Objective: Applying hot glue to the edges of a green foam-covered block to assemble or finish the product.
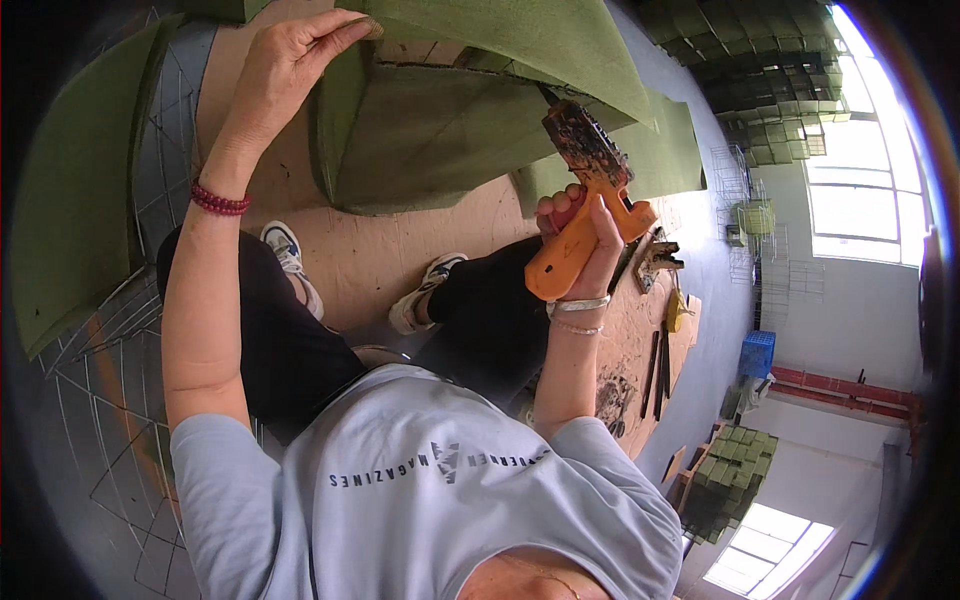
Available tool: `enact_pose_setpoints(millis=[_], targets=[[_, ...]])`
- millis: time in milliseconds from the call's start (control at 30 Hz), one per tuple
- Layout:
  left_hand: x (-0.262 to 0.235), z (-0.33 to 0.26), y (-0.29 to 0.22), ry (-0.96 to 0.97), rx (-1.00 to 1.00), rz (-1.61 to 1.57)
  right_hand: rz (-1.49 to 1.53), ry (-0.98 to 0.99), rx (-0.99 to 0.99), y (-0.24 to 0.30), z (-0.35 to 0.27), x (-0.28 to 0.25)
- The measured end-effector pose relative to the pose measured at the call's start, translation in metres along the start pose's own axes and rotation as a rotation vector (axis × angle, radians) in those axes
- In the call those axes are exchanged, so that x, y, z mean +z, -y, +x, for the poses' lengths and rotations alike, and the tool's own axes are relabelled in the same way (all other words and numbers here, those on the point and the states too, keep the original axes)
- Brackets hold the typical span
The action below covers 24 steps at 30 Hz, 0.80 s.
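Observation:
My left hand (305,55) is raised at the top, thumb and fingers pinched on the edge of a green fabric sheet (500,40). My right hand (590,230) is wrapped round an orange glue gun (565,255), its front end crusted with dark residue. The gun's thin dark tip reaches up to the fabric's edge, and whether it touches cannot be made out. Below the sheet, an open box-like green fabric piece (415,150) shows dark seams along its edges. It rests on the brown board between my arms, beyond my feet.
At the left stands another green fabric panel (85,190) beside wire frames (110,430). To the right, a stained brown board (625,330) bears dark strips (657,372), a blackened tool (657,258) and a yellow object (677,312). Stacked green boxes (735,470) and a blue crate (758,353) stand farther off.

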<state>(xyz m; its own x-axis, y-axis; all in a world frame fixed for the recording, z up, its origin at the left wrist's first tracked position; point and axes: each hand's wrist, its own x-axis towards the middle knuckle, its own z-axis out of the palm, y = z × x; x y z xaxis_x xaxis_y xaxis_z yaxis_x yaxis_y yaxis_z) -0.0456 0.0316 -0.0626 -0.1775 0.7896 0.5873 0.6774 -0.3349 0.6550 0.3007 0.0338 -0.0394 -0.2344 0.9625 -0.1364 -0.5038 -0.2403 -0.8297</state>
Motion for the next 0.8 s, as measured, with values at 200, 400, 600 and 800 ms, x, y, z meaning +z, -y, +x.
enact_pose_setpoints(millis=[200,400,600,800], targets=[[0.001,0.0,-0.004,0.006,0.013,-0.012,0.022,0.016,0.028,-0.003,0.0,-0.002],[-0.001,0.001,-0.004,0.024,-0.022,-0.017,-0.001,0.046,0.066,-0.01,0.0,0.0],[0.001,0.0,-0.007,0.022,-0.002,-0.028,0.024,0.067,0.036,-0.015,0.0,0.0],[0.0,0.0,-0.009,0.016,-0.023,-0.05,0.037,0.061,0.079,-0.016,-0.003,0.011]])
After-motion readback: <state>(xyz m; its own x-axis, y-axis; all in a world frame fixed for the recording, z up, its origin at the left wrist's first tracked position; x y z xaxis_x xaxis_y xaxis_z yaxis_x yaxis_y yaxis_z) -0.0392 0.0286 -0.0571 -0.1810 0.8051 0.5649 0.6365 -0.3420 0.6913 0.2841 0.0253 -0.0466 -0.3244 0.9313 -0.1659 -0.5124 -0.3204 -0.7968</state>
